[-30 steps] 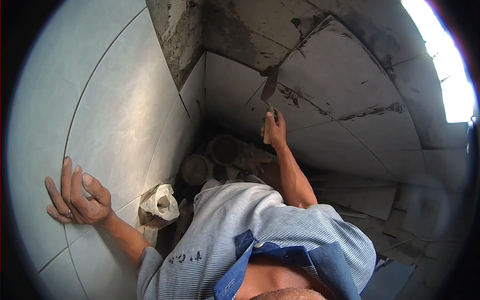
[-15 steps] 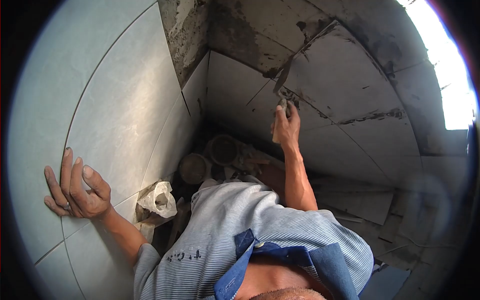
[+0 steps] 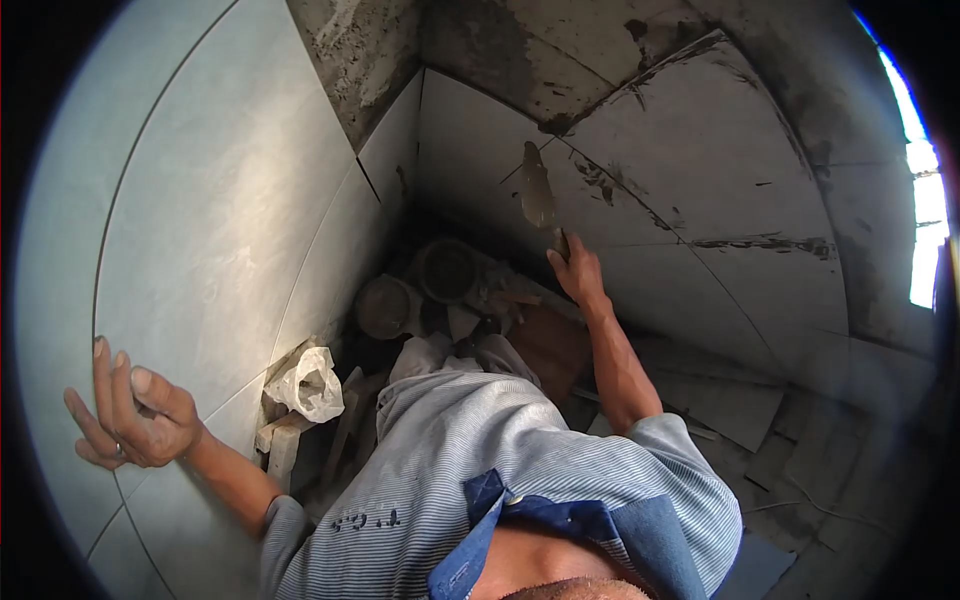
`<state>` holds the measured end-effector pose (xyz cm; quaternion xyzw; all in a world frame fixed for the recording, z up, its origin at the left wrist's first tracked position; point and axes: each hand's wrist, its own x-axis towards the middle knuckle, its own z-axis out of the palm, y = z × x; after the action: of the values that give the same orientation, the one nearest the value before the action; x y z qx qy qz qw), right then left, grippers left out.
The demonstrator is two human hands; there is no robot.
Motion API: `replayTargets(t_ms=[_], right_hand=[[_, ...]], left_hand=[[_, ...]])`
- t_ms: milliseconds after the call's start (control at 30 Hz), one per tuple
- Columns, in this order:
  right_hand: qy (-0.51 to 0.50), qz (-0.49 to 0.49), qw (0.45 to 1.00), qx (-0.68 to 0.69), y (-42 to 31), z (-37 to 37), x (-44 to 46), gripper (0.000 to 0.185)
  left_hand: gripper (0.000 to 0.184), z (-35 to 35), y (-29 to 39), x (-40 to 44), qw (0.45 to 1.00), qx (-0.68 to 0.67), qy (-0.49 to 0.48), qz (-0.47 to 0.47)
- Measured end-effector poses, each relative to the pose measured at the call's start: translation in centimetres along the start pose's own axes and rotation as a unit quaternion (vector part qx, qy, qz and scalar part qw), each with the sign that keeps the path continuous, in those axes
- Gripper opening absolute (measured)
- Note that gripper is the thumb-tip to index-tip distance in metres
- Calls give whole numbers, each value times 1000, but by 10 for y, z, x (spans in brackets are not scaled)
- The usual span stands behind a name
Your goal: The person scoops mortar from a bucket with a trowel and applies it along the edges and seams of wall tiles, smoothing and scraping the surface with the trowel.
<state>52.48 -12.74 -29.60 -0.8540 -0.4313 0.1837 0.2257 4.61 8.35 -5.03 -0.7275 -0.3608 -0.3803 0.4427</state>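
My right hand (image 3: 578,270) is wrapped round the handle of a trowel (image 3: 537,190). The blade points up and away, in front of the wall tiles (image 3: 470,140), with a lighter patch near its lower end. Whether the blade touches the tiles I cannot tell. Dark mortar smears (image 3: 765,244) mark the large tile (image 3: 690,130) on the right. My left hand (image 3: 140,410) rests against the pale tiled wall (image 3: 220,220) at the left, fingers spread, a ring on one finger, holding nothing.
Two round buckets (image 3: 447,270) (image 3: 383,307) stand low in the corner. A crumpled whitish plastic bag (image 3: 308,385) lies on wood pieces (image 3: 284,445) by the left wall. Flat tile pieces (image 3: 735,405) and a thin cable (image 3: 840,515) are at the lower right. Bare rough wall (image 3: 350,50) shows above.
My right hand has moved right and slightly down, drawing the trowel away from the tile joint and turning its blade face into view. My left hand stays at the wall. The view has shifted.
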Motion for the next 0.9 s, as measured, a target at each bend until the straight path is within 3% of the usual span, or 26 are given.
replayTargets(t_ms=[67,200,367,600,800,900], right_hand=[[-15,26,997,-75,12,12,20,53],[9,0,997,-71,27,14,37,51],[75,-4,997,24,29,22,32,52],[44,58,991,112,-50,18,22,54],[44,94,992,73,-69,-10,16,53],[28,58,997,46,-78,-22,22,53]], left_hand=[[19,2,-1,0,1000,2,2,11],[19,3,-3,-2,1000,1,11,19],[19,4,-5,-6,1000,10,10,2],[19,4,0,-2,1000,7,18,-3],[19,6,1,-1,999,7,28,-12],[20,7,1,-1,999,7,32,-14]])
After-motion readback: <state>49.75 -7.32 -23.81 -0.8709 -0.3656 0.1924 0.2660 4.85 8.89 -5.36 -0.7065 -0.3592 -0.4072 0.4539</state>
